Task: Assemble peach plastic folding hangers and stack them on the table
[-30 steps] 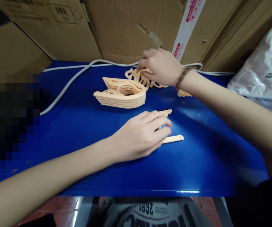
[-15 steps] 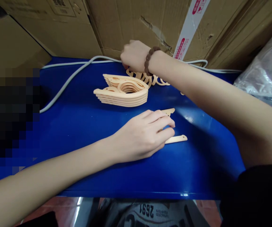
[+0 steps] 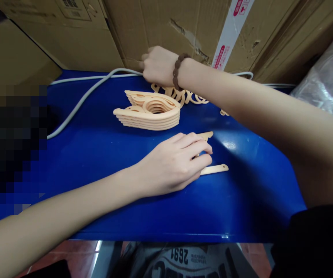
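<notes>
My left hand (image 3: 178, 164) lies over a beige folding hanger (image 3: 215, 169) on the blue tabletop, its fingers curled round it. Two arms of that hanger poke out to the right of the fingers; its middle is hidden under the palm. At the back of the table my right hand (image 3: 160, 65), with a brown bead bracelet at the wrist, is closed, fingertips out of sight behind it. Just under that wrist lie several beige hook-shaped pieces (image 3: 198, 97), partly covered. Between both hands stands a neat stack of beige folding hangers (image 3: 149, 119).
Cardboard boxes (image 3: 154, 31) line the back of the blue table (image 3: 97, 154). A white cable (image 3: 82, 102) runs along them and curves forward at left. A clear plastic bag (image 3: 325, 77) sits at far right. Another small beige piece (image 3: 224, 112) lies beneath my right forearm.
My right hand has shifted slightly left and up, near the cardboard. My left hand keeps its place on the hanger, and the stack stands as before.
</notes>
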`<state>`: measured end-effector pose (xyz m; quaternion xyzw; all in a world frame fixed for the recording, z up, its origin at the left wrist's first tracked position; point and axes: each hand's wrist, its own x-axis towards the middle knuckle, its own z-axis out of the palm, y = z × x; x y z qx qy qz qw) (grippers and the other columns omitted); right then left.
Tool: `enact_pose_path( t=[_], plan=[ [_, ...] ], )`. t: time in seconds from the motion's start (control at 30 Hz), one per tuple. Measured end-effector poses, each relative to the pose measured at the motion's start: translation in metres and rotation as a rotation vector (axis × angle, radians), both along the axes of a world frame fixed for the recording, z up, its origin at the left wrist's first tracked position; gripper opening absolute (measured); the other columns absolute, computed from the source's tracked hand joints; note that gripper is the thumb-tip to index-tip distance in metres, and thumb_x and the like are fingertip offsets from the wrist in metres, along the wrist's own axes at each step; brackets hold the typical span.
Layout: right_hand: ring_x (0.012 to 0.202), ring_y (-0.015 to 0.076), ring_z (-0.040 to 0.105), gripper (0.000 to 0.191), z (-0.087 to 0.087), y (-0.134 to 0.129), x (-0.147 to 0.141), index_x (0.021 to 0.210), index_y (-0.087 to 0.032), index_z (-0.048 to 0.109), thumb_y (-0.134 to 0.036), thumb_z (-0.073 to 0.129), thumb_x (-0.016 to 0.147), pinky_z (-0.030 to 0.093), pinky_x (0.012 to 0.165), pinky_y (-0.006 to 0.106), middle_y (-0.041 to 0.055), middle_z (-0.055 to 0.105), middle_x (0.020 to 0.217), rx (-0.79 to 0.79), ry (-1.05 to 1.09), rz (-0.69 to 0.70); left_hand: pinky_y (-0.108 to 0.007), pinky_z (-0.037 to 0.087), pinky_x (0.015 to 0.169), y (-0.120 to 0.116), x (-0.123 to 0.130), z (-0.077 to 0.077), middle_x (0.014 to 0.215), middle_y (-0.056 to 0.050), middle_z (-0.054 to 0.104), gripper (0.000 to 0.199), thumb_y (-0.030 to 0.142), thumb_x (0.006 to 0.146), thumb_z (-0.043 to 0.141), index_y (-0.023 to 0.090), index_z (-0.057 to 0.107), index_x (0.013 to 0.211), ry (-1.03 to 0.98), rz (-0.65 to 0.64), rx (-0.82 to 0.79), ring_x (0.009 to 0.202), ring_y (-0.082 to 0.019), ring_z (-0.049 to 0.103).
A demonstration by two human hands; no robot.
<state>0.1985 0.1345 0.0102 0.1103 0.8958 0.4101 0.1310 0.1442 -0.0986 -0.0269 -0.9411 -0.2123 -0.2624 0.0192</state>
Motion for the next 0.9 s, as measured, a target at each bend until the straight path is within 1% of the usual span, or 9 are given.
enact_pose_path(
  t=[0.2, 0.33, 0.47, 0.53, 0.6, 0.7, 0.73, 0.8, 0.9],
  plan=[
    [0.112, 0.0198, 0.061, 0.043, 0.002, -0.006, 0.005, 0.133, -0.005, 0.057, -0.035, 0.057, 0.102, 0.052, 0.096, 0.041, 0.0124, 0.058, 0.137, -0.041, 0.014, 0.032, -0.038, 0.053, 0.088, 0.001, 0.000, 0.000, 0.117, -0.009, 0.073, 0.018, 0.015, 0.101, 0.052, 0.013, 0.069, 0.099, 0.008, -0.001, -0.013, 0.107, -0.027, 0.064],
    [0.118, 0.0157, 0.060, 0.024, 0.021, -0.022, 0.013, 0.104, 0.001, 0.059, -0.019, 0.050, 0.095, 0.047, 0.097, 0.033, 0.0094, 0.071, 0.119, -0.116, 0.098, 0.027, -0.038, 0.053, 0.088, 0.001, 0.000, 0.000, 0.116, -0.009, 0.073, 0.017, 0.015, 0.100, 0.052, 0.013, 0.069, 0.099, 0.005, -0.002, -0.009, 0.106, -0.027, 0.063],
    [0.121, 0.0199, 0.062, 0.034, 0.047, -0.033, 0.027, 0.113, 0.001, 0.054, -0.022, 0.038, 0.094, 0.047, 0.099, 0.040, 0.0114, 0.070, 0.125, -0.162, 0.238, -0.011, -0.038, 0.054, 0.089, 0.001, 0.000, 0.000, 0.117, -0.009, 0.073, 0.018, 0.016, 0.101, 0.052, 0.013, 0.070, 0.099, 0.009, 0.000, -0.011, 0.107, -0.027, 0.063],
    [0.125, 0.0282, 0.061, 0.039, 0.058, -0.034, 0.040, 0.122, 0.002, 0.051, -0.021, 0.036, 0.094, 0.046, 0.099, 0.051, 0.0144, 0.068, 0.128, -0.165, 0.341, -0.090, -0.039, 0.054, 0.089, 0.001, 0.000, 0.000, 0.117, -0.008, 0.073, 0.019, 0.016, 0.101, 0.052, 0.013, 0.071, 0.100, 0.007, 0.000, -0.012, 0.108, -0.027, 0.063],
    [0.130, 0.0341, 0.056, 0.046, 0.065, -0.035, 0.060, 0.132, -0.001, 0.049, -0.021, 0.040, 0.091, 0.046, 0.100, 0.055, 0.0148, 0.062, 0.138, -0.203, 0.546, -0.246, -0.039, 0.055, 0.089, 0.001, 0.000, 0.000, 0.116, -0.008, 0.073, 0.020, 0.016, 0.102, 0.052, 0.013, 0.071, 0.100, 0.001, -0.004, -0.014, 0.108, -0.027, 0.063],
    [0.123, 0.0302, 0.061, 0.039, 0.065, -0.050, 0.097, 0.125, -0.008, 0.059, -0.027, 0.044, 0.094, 0.043, 0.108, 0.054, 0.0084, 0.068, 0.128, -0.334, 0.900, -0.292, -0.039, 0.055, 0.087, 0.000, 0.001, 0.000, 0.115, -0.008, 0.074, 0.018, 0.016, 0.101, 0.053, 0.013, 0.071, 0.099, -0.010, -0.001, -0.017, 0.108, -0.027, 0.064],
    [0.115, 0.0254, 0.064, 0.033, 0.063, -0.061, 0.109, 0.117, -0.009, 0.063, -0.028, 0.048, 0.094, 0.044, 0.110, 0.048, 0.0056, 0.072, 0.112, -0.470, 1.063, -0.313, -0.038, 0.055, 0.087, 0.000, 0.001, 0.000, 0.114, -0.008, 0.074, 0.017, 0.016, 0.101, 0.054, 0.013, 0.071, 0.099, -0.015, 0.005, -0.016, 0.109, -0.027, 0.064],
    [0.090, 0.0194, 0.070, 0.016, 0.055, -0.089, 0.133, 0.097, -0.013, 0.061, -0.010, 0.052, 0.084, 0.057, 0.090, 0.039, -0.0002, 0.067, 0.079, -0.847, 1.474, -0.349, -0.038, 0.055, 0.087, -0.001, 0.001, 0.000, 0.113, -0.009, 0.074, 0.016, 0.013, 0.099, 0.054, 0.012, 0.070, 0.098, -0.027, 0.020, -0.012, 0.108, -0.027, 0.064],
    [0.086, 0.0173, 0.072, 0.022, 0.041, -0.139, 0.166, 0.085, -0.015, 0.060, -0.002, 0.042, 0.084, 0.060, 0.082, 0.034, 0.0019, 0.067, 0.079, -1.376, 1.783, -0.332, -0.038, 0.054, 0.089, 0.000, 0.000, 0.000, 0.112, -0.009, 0.074, 0.019, 0.008, 0.099, 0.051, 0.011, 0.069, 0.101, -0.052, 0.053, -0.023, 0.106, -0.027, 0.064]
  ],
)
